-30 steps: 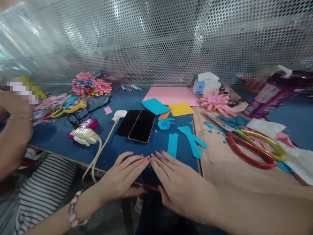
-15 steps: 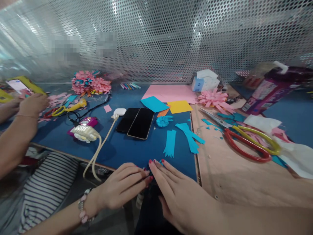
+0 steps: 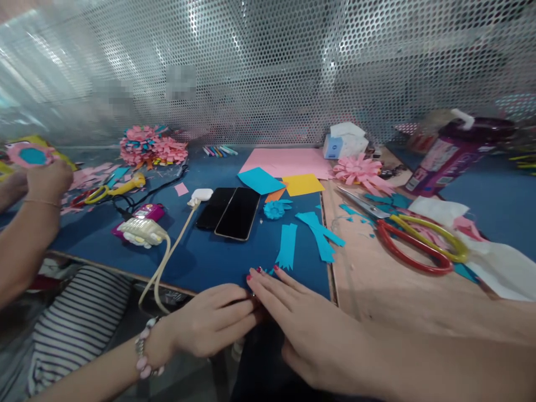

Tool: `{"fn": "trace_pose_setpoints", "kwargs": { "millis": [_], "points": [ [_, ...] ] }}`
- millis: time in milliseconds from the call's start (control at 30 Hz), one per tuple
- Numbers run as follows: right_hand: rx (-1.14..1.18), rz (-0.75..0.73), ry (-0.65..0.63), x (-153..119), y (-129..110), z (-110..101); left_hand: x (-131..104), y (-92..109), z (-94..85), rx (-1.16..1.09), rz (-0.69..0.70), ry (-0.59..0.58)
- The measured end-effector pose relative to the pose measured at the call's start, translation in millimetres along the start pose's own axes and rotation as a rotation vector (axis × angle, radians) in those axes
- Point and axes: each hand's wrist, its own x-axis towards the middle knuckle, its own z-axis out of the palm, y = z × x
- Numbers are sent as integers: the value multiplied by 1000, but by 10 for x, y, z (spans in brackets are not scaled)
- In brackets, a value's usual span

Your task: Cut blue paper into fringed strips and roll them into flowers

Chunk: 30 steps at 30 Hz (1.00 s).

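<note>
My left hand [image 3: 213,318] and my right hand [image 3: 301,324] meet at the front edge of the blue table [image 3: 201,257]. Their fingertips press together on a small blue paper piece [image 3: 269,272], of which only a sliver shows. The left fingers are curled over it and the right fingers lie flat and close together. Just beyond the fingertips lie cut blue paper strips [image 3: 287,245], a small blue paper flower [image 3: 274,209] and two black phones [image 3: 234,211] side by side.
Large red and yellow scissors [image 3: 419,245] lie on the wooden board at right, near a pink flower [image 3: 360,170] and a purple bottle [image 3: 452,153]. A cream hand fan [image 3: 142,231] with its cord lies at left. Another person's hand [image 3: 46,178] holds a pink-and-blue flower [image 3: 29,155].
Both my hands have slid back toward me to the table's front edge, covering more of the blue paper. The person at left now holds up a paper flower.
</note>
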Motion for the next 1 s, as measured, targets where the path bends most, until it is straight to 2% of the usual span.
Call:
{"fn": "trace_pose_setpoints", "kwargs": {
  "millis": [67, 167, 300, 367, 433, 567, 667, 767, 833, 1000],
  "points": [
    [57, -5, 20, -14, 19, -59, -6, 5, 1, 9, -5, 23],
    [112, 8, 136, -96, 52, -111, -27, 28, -7, 39, -27, 13],
    [124, 197, 304, -258, 132, -124, -98, 43, -22, 67, -33, -44],
    [104, 277, 338, -309, 162, -118, -140, 36, -22, 67, -47, -76],
    [65, 238, 311, -314, 170, -101, -168, 25, -15, 59, -52, -83],
    [-64, 10, 143, -208, 140, -20, -179, 15, -6, 61, -40, -58],
    [-131, -37, 60, -114, 126, 64, -172, 28, -25, 70, -36, -67],
    [-174, -62, 48, -69, 127, 126, -191, 49, -38, 85, -51, -78],
    [-197, -72, 55, -65, 128, 144, -230, 66, -23, 116, -90, -30],
    [-242, -88, 68, -100, 112, 141, -336, 157, 20, 198, -232, 197]
  ]
}}
